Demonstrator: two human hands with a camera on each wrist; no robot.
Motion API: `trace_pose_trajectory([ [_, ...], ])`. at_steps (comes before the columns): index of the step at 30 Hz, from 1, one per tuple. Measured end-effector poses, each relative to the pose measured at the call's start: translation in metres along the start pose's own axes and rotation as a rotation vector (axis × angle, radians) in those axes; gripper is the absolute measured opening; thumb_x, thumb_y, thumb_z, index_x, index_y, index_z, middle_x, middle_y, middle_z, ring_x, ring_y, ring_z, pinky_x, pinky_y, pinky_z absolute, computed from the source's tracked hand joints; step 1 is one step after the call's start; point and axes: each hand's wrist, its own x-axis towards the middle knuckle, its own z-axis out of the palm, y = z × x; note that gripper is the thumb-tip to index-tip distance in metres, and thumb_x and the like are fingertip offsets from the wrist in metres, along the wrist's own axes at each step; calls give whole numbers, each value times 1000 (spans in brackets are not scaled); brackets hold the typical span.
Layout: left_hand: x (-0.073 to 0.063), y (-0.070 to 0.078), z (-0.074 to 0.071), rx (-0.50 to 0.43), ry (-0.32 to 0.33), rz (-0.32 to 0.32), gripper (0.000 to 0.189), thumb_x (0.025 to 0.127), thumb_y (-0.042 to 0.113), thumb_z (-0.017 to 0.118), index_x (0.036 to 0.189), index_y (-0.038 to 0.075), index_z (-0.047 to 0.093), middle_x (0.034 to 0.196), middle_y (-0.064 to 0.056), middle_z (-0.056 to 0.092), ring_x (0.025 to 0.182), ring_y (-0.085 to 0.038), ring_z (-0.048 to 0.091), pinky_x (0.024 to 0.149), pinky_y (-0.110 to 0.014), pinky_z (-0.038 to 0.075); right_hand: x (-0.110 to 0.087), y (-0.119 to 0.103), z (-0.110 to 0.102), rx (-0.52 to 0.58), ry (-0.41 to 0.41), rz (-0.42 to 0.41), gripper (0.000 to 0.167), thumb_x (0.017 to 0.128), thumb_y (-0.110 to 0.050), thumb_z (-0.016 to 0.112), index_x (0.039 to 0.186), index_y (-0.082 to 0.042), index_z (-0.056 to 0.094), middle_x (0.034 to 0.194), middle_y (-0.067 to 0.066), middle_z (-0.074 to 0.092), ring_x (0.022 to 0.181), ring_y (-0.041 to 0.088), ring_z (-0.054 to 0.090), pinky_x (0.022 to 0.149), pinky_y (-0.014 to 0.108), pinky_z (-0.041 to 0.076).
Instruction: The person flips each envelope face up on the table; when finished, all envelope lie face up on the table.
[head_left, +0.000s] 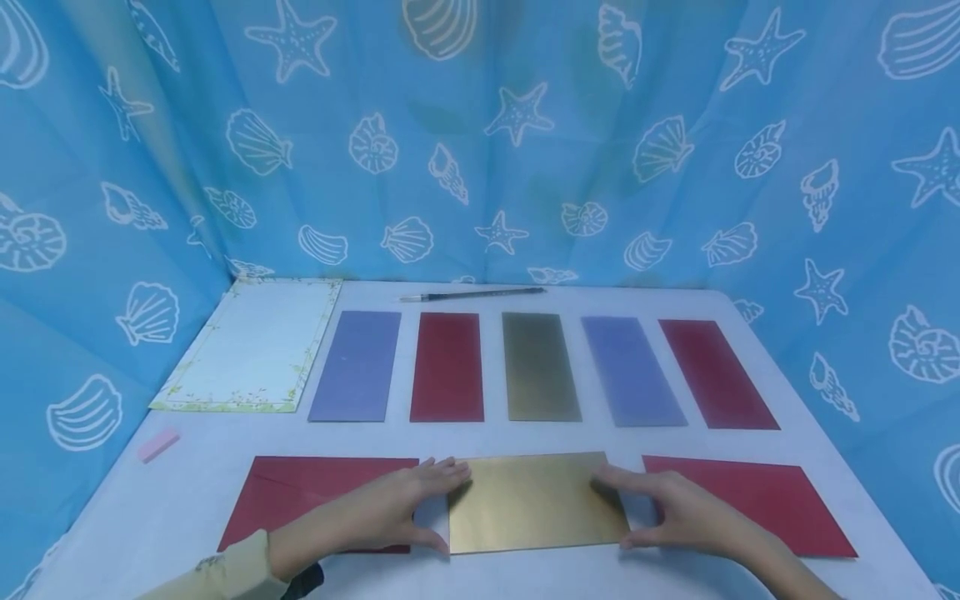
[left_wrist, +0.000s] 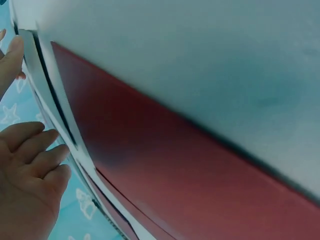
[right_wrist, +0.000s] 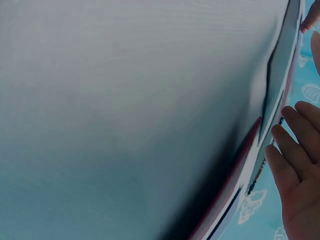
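A gold envelope (head_left: 536,504) lies flat and lengthwise at the front of the white table, between two red ones. My left hand (head_left: 408,504) is at its left edge, fingertips at the upper corner and thumb near the lower one. Opposite it, my right hand (head_left: 686,508) spans the right edge with fingers extended and thumb spread. The left forearm crosses over the left red envelope (head_left: 315,492), which shows flap creases. Behind the right hand, part of the right red envelope (head_left: 765,508) is covered. In the left wrist view, the left fingers (left_wrist: 47,160) look relaxed.
Behind is a row of upright-laid envelopes: purple (head_left: 356,367), red (head_left: 447,367), gold (head_left: 542,367), purple (head_left: 633,371) and red (head_left: 718,375). A brush (head_left: 480,294) lies beyond them. Floral-bordered paper (head_left: 255,342) and a pink eraser-like block (head_left: 158,445) are left. Blue shell-print curtain (head_left: 487,167) surrounds the table.
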Motion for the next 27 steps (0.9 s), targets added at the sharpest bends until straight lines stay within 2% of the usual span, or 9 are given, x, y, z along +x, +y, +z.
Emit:
trace_pose_trajectory([
  [4, 3, -1, 1, 17, -20, -28, 86, 75, 52, 75, 147, 17, 42, 149, 4, 41, 138, -21, 35, 106, -43, 37, 1, 2, 3, 10, -45, 37, 77, 75, -51, 77, 142, -23, 51, 140, -7, 51, 131, 20, 45, 92, 36, 50],
  [8, 4, -1, 2, 42, -25, -23, 85, 75, 51, 76, 145, 16, 45, 147, 2, 43, 137, -22, 37, 106, -43, 38, 3, 1, 4, 4, -64, 71, 77, 74, -52, 77, 142, -25, 50, 141, -9, 50, 132, 19, 43, 93, 37, 49],
  [17, 5, 4, 1, 130, -7, -14, 70, 78, 48, 76, 137, 15, 56, 141, 2, 51, 132, -20, 45, 100, -39, 44, 1, 2, 8, 3, -48, 58, 78, 75, -51, 77, 142, -21, 51, 140, -7, 51, 131, 19, 45, 94, 36, 48],
  [22, 6, 7, 0, 197, -25, -11, 74, 76, 50, 76, 136, 13, 56, 141, 0, 51, 131, -23, 46, 99, -38, 45, 1, 3, 9, 9, -45, 55, 78, 75, -51, 77, 142, -21, 50, 140, -7, 51, 131, 20, 45, 95, 37, 47],
  [27, 5, 9, 1, 207, -18, 9, 82, 73, 59, 73, 137, 11, 55, 141, -3, 50, 130, -26, 46, 100, -42, 44, 0, 3, 10, 18, -49, 58, 78, 75, -50, 78, 142, -21, 50, 141, -6, 51, 131, 20, 45, 94, 37, 48],
])
